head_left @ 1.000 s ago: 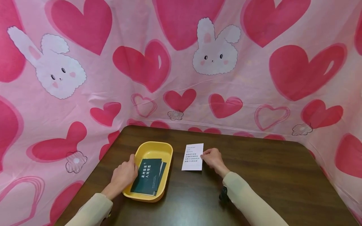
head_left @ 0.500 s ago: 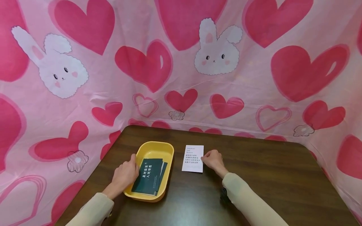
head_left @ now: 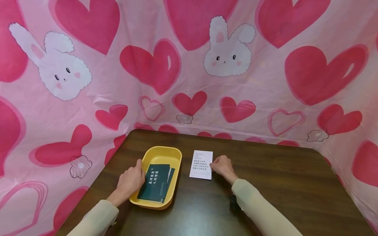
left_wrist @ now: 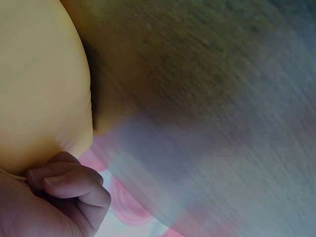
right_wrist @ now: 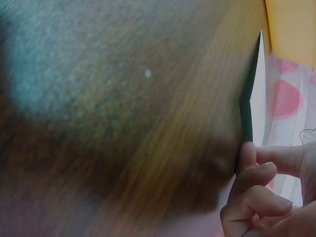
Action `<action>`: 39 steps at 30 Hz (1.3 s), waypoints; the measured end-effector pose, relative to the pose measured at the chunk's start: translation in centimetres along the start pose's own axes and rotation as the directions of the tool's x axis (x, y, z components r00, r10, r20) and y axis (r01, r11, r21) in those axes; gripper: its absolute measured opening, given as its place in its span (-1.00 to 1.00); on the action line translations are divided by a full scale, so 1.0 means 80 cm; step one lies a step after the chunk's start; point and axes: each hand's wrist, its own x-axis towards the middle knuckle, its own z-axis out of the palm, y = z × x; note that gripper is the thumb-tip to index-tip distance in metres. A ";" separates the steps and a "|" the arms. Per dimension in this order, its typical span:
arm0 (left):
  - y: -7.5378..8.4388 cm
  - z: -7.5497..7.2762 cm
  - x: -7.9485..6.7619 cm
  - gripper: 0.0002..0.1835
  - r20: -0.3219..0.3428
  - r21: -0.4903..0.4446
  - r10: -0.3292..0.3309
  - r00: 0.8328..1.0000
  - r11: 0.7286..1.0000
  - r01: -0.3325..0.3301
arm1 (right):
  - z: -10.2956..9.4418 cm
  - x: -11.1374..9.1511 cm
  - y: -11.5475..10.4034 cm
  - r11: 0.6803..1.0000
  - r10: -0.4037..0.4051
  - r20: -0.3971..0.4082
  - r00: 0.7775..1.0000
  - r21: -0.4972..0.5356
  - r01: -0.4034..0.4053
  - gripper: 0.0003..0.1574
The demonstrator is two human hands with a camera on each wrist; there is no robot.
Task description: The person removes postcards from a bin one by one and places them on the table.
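Note:
My left hand (head_left: 131, 179) grips the left rim of a yellow plastic tub (head_left: 160, 151); the left wrist view has its curled fingers (left_wrist: 74, 182) at the tub's wall (left_wrist: 44, 84). Inside the tub lie dark green cards (head_left: 155, 183) with white lettering, stacked slightly askew. To the right of the tub, my right hand (head_left: 223, 167) pinches the right edge of a white printed card (head_left: 201, 165) between thumb and fingers. Seen edge-on in the right wrist view, the card (right_wrist: 257, 106) has a dark green underside and stands tilted close over the table.
The dark brown wooden table (head_left: 265, 183) reaches back to a pink cloth wall (head_left: 183, 82) printed with hearts and rabbits. More of this cloth runs along the table's left and right sides. A black band (head_left: 234, 203) shows at the right sleeve.
Both hands keep their hold on the tub and the card, which stay in nearly the same place. The card tilts very slightly; otherwise the head view only shifts a little.

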 end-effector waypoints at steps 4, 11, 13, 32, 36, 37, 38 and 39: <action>0.000 -0.001 0.000 -0.50 0.005 0.001 -0.003 1.000 1.000 0.003 | 0.002 0.001 0.001 1.000 0.013 0.007 1.000 0.001 -0.013 -0.69; 0.001 -0.002 0.001 -0.51 0.002 0.008 0.001 1.000 1.000 -0.001 | 0.002 0.002 0.000 1.000 0.020 0.004 1.000 -0.007 -0.020 -0.65; 0.001 -0.002 0.002 -0.52 -0.002 0.010 0.002 1.000 1.000 -0.002 | 0.001 0.002 0.000 1.000 0.021 0.003 1.000 -0.005 -0.021 -0.65; 0.002 -0.001 0.002 -0.49 0.011 0.007 -0.011 1.000 1.000 0.011 | 0.000 -0.001 -0.001 0.999 0.040 0.018 0.999 -0.031 -0.039 -0.68; 0.001 -0.001 0.001 -0.50 0.007 0.006 -0.007 1.000 1.000 0.007 | 0.000 -0.002 -0.001 0.999 0.034 0.020 0.999 -0.030 -0.034 -0.69; 0.001 -0.001 0.001 -0.50 0.006 0.005 -0.006 1.000 1.000 0.006 | 0.000 -0.002 -0.001 0.999 0.034 0.022 0.999 -0.031 -0.034 -0.69; 0.001 -0.001 0.001 -0.50 0.007 0.003 -0.006 1.000 1.000 0.006 | 0.000 -0.002 -0.001 0.999 0.031 0.023 0.999 -0.031 -0.030 -0.69; 0.001 -0.001 0.000 -0.50 0.008 0.001 -0.006 1.000 1.000 0.006 | 0.001 -0.002 -0.001 0.999 0.028 0.024 0.999 -0.030 -0.027 -0.69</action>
